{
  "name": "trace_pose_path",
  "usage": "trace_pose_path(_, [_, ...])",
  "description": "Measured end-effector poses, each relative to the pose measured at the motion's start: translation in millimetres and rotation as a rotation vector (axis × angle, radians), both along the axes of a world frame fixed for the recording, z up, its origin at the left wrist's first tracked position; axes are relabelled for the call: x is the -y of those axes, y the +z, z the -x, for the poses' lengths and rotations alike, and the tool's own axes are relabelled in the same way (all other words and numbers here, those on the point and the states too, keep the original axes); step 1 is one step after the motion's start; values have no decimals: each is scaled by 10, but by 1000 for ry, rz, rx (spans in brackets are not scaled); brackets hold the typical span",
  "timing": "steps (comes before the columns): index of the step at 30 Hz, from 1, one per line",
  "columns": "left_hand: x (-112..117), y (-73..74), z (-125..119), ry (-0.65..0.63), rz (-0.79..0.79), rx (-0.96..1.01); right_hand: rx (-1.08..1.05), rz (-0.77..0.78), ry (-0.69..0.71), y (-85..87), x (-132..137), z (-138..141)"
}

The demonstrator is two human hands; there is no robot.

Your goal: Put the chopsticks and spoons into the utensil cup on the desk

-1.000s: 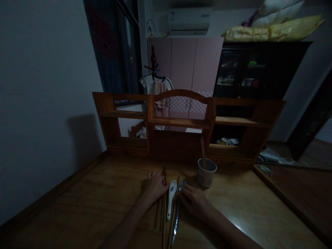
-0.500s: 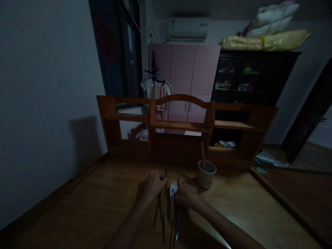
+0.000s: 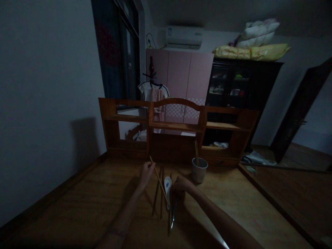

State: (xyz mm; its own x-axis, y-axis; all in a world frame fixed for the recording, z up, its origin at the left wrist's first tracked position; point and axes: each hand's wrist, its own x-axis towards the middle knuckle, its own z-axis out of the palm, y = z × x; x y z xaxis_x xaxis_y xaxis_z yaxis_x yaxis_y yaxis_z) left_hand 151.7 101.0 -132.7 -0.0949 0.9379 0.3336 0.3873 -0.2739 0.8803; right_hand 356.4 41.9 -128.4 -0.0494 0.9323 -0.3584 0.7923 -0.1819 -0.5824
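Observation:
My left hand (image 3: pixel 146 172) is raised a little off the wooden table (image 3: pixel 77 204) and pinches one brown chopstick (image 3: pixel 158 180), which slants down to the right. Several more chopsticks (image 3: pixel 157 197) lie on the table below it. A white ceramic spoon (image 3: pixel 167 185) with a blue mark lies beside them. My right hand (image 3: pixel 181 185) is closed over the top end of a metal spoon (image 3: pixel 173 214) right of the white spoon. A white cup (image 3: pixel 199 170) with chopsticks standing in it sits just beyond my right hand.
A wooden shelf unit (image 3: pixel 178 128) stands along the table's far edge. A grey wall runs on the left. Behind are pink wardrobes, a dark cabinet with bedding on top, a coat stand with clothes and an air conditioner.
My left hand has lifted one chopstick off the pile and raised it. My right hand has curled tighter by the spoons. The camera view has tilted up slightly.

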Motion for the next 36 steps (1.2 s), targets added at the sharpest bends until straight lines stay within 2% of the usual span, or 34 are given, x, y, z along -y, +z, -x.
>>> trace_pose_path(4, [259,273,12,-153,11,180,-7,81,6,20,11,31])
trace_pose_path(8, [624,509,-24,-278,52,303,-46,-6,-3,112,35,14])
trace_pose_path(12, [948,679,-142,-370,109,497,-117,-217,-11,336,183,-75])
trace_pose_path(16, [1206,786,-426,-435,83,567,-179,-535,-33,656,592,-232])
trace_pose_path(19, [1367,832,-749,-433,9,560,-230,-743,13,856,987,-373])
trace_pose_path(21, [1477,851,-978,-414,-52,552,-236,-855,48,925,1208,-462])
trace_pose_path(26, [1749,847,-1402,-415,-133,453,-241,-905,108,875,1499,-652])
trace_pose_path(30, [1823,770,-1523,-448,-124,406,-270,-878,119,772,1585,-772])
trace_pose_path(36, [1769,683,-1516,-566,-36,454,-347,-812,122,627,1575,-826])
